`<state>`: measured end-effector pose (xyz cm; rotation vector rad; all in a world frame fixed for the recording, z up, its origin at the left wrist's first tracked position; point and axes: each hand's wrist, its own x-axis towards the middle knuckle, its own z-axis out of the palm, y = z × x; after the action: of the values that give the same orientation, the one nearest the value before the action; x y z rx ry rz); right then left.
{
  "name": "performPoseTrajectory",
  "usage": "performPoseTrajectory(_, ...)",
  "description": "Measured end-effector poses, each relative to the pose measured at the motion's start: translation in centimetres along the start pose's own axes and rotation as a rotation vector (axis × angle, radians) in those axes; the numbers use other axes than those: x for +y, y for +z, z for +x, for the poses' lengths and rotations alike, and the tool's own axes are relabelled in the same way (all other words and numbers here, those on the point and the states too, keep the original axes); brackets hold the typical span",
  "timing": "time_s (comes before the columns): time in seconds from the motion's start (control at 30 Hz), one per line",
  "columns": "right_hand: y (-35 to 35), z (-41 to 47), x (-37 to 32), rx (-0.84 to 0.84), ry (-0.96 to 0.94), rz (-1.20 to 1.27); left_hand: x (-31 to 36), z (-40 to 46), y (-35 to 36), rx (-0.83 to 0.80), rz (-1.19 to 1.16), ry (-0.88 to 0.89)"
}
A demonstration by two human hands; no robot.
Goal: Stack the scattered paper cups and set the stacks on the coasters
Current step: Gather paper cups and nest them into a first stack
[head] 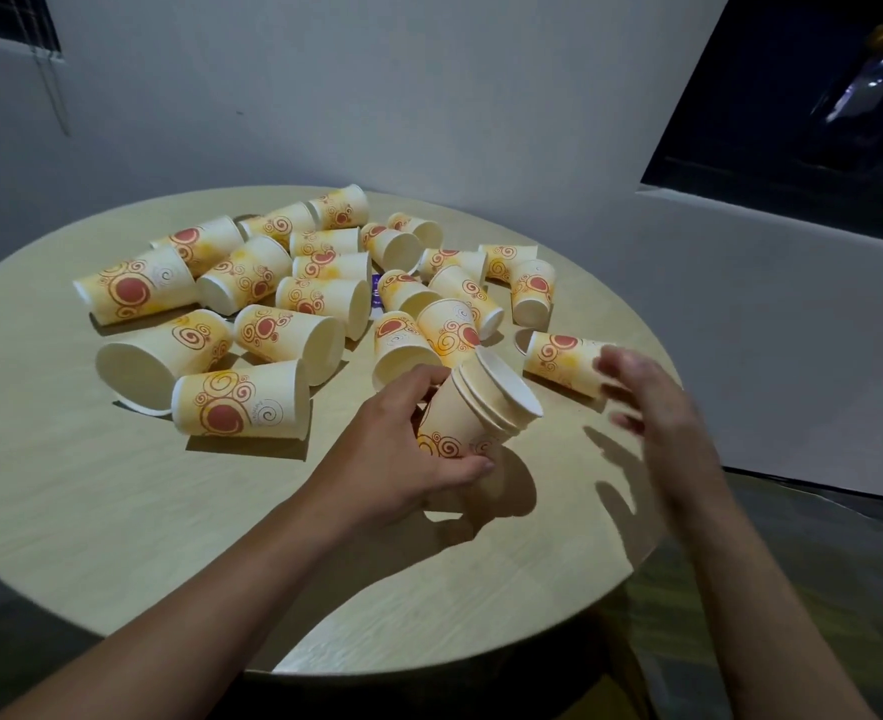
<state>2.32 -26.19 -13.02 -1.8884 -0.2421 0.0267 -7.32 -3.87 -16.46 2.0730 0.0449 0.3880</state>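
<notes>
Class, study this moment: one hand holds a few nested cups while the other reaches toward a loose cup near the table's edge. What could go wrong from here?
1. The left hand grips the tilted stack only low on its side; the upper cups might slide out.
2. The lying cup sits near the table rim; a hasty right hand, already blurred, could knock it off.
3. Only a purple sliver shows under the pile, so a coaster may be buried.

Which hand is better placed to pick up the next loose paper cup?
The right hand: it is open beside a yellow swirl-patterned paper cup lying on its side, while the left hand holds the nested cup stack.
</notes>
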Motion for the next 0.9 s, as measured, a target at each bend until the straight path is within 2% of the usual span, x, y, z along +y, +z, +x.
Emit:
performPoseTrajectory(0.07,-0.1,2.0,0.9,0.189,-0.246,-0.530,-0.1,0.2,0.1,-0.004,0.002,-0.001)
performPoseTrajectory(0.13,1.0,4.1,1.2,0.165,-0.381,-0.874,0.0,0.4,0.2,-0.005,0.005,0.006)
performPoseTrajectory(0.27,3.3,6.9,1.2,-0.004,-0.327,-1.162,-0.2,0.6,0.3,0.003,0.015,0.006)
performPoseTrajectory(0.37,3.8,7.5,1.6,0.017,-0.358,-1.278,-0.5,0.6,0.2,0.006,0.025,-0.007)
performPoseTrajectory(0.47,3.2,7.6,1.4,0.063,-0.409,-1.272,-0.8,0.6,0.1,0.010,0.025,-0.007)
performPoseTrajectory(0.53,2.5,7.6,1.0,0.024,-0.394,-1.211,-0.8,0.6,0.1,0.007,0.007,0.007)
performPoseTrajectory(0.67,0.8,7.1,0.4,-0.249,-0.422,-1.120,-0.7,0.6,0.2,0.003,-0.007,0.018)
performPoseTrajectory(0.73,0.5,6.3,0.4,-0.317,-0.421,-1.086,-0.7,0.7,0.2,0.003,-0.005,0.021)
performPoseTrajectory(0.83,0.6,5.3,1.1,-0.268,-0.405,-1.018,-0.6,0.8,0.3,0.001,0.002,0.021)
performPoseTrajectory(0.9,0.8,4.8,1.9,-0.164,-0.414,-0.915,-0.6,0.8,0.4,-0.001,0.017,0.017)
